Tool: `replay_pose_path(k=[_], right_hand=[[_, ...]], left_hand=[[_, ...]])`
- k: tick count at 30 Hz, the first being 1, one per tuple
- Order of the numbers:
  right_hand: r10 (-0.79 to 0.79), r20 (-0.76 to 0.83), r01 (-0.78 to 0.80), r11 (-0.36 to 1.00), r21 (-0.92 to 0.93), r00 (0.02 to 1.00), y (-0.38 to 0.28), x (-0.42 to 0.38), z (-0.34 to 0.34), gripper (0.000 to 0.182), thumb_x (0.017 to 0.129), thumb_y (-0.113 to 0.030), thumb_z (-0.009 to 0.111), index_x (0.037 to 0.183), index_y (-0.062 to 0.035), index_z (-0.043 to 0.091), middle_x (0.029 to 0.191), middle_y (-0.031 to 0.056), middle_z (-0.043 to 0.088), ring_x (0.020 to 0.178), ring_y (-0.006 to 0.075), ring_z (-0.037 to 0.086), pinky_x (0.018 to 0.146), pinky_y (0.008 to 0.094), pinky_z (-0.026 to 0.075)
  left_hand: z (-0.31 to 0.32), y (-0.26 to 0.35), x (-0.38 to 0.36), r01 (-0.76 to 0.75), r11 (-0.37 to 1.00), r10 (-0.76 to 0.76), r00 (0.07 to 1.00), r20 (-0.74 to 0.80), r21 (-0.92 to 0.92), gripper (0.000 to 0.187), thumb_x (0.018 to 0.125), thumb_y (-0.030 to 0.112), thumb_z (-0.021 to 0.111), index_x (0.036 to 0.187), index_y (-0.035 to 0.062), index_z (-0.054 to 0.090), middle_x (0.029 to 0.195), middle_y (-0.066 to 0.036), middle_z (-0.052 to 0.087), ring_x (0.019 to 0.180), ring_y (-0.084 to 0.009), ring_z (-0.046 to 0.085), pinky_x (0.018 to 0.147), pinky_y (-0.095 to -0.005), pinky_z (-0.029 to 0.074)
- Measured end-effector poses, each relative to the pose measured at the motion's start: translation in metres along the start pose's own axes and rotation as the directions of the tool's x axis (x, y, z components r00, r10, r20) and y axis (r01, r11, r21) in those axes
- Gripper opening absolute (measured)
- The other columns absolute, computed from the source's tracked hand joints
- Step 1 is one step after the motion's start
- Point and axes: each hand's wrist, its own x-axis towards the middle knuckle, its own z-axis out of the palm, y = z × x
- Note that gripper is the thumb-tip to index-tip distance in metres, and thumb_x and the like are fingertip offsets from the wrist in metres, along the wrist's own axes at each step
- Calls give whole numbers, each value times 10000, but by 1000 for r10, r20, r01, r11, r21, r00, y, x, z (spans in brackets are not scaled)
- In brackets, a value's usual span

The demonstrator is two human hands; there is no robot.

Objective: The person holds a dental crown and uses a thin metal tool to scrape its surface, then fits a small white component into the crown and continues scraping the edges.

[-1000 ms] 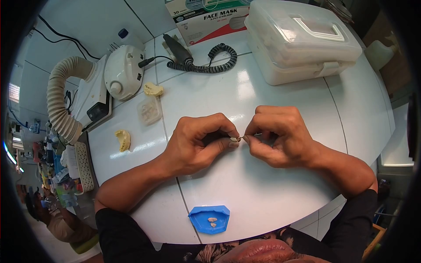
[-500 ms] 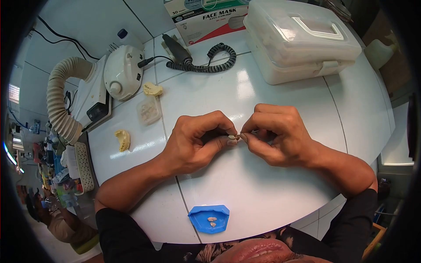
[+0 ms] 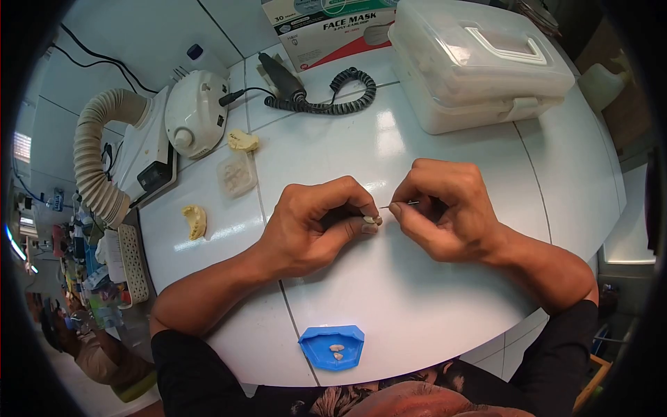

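Note:
Between the thumb and forefinger of my left hand (image 3: pixel 313 226) is a small cream-coloured piece (image 3: pixel 369 219), too small to make out fully. My right hand (image 3: pixel 448 212) pinches a thin metal tool (image 3: pixel 386 207), whose tip points left toward the piece, with a small gap between them. Both hands are raised over the middle of the white table. Nearer to me, a blue tray (image 3: pixel 312 346) holds small pale pieces (image 3: pixel 337 348).
Yellowish dental casts (image 3: pixel 194 222) and a small clear box (image 3: pixel 236 174) lie at left. Behind are a white machine with a hose (image 3: pixel 196 115), a black handpiece with coiled cord (image 3: pixel 281 78), a face mask box (image 3: pixel 332 38) and a lidded case (image 3: pixel 479 66). Another person (image 3: pixel 104 354) is far left.
My right hand has moved slightly right, away from the piece, and the tool tip now shows apart from it. My left hand has stayed nearly still.

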Motion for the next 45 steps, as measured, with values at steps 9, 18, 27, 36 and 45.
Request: replay_pose_path(k=[9, 18, 27, 36, 45], right_hand=[[-16, 21, 15, 998, 56, 1000, 2, 0, -2, 47, 795, -48, 728, 811, -6, 713, 701, 83, 634, 563, 180, 597, 516, 320, 466], [-11, 34, 10, 1000, 21, 999, 1, 0, 0, 63, 825, -48, 753, 857, -2, 727, 749, 88, 665, 578, 196, 668, 501, 322, 501], [-6, 34, 5, 1000, 23, 999, 0, 0, 1, 55, 830, -49, 750, 852, -4, 727, 736, 86, 652, 563, 190, 650, 497, 320, 498], [4, 37, -4, 1000, 10, 999, -1, 0, -1, 58, 835, -52, 754, 851, -1, 732, 738, 86, 656, 565, 186, 654, 500, 318, 501], [-8, 42, 7, 1000, 22, 999, -2, 0, 1, 55, 831, -45, 754, 845, 0, 727, 729, 86, 652, 553, 189, 644, 501, 319, 497]], left_hand=[[0, 1, -1, 4, 1000, -4, 1000, -9, 7, 130, 976, -97, 750, 1082, -36, 703, 1010, -124, 807, 1000, -185, 805, 906, -313, 639], [-1, 0, 1, 11, 1000, -11, 1000, -2, 15, 133, 967, -96, 765, 1072, -40, 707, 995, -129, 813, 992, -186, 807, 898, -313, 639], [-1, 2, 1, 22, 1000, -22, 1000, 10, 16, 125, 967, -99, 758, 1067, -42, 708, 995, -125, 816, 985, -186, 807, 896, -311, 640], [-1, 0, 1, 17, 1000, -17, 1000, 1, 7, 127, 965, -106, 753, 1063, -40, 705, 997, -126, 813, 984, -178, 802, 899, -310, 641], [-2, 4, 1, 47, 999, -48, 999, 20, 20, 137, 960, -111, 754, 1067, -43, 701, 1006, -129, 815, 989, -179, 802, 897, -310, 641]])
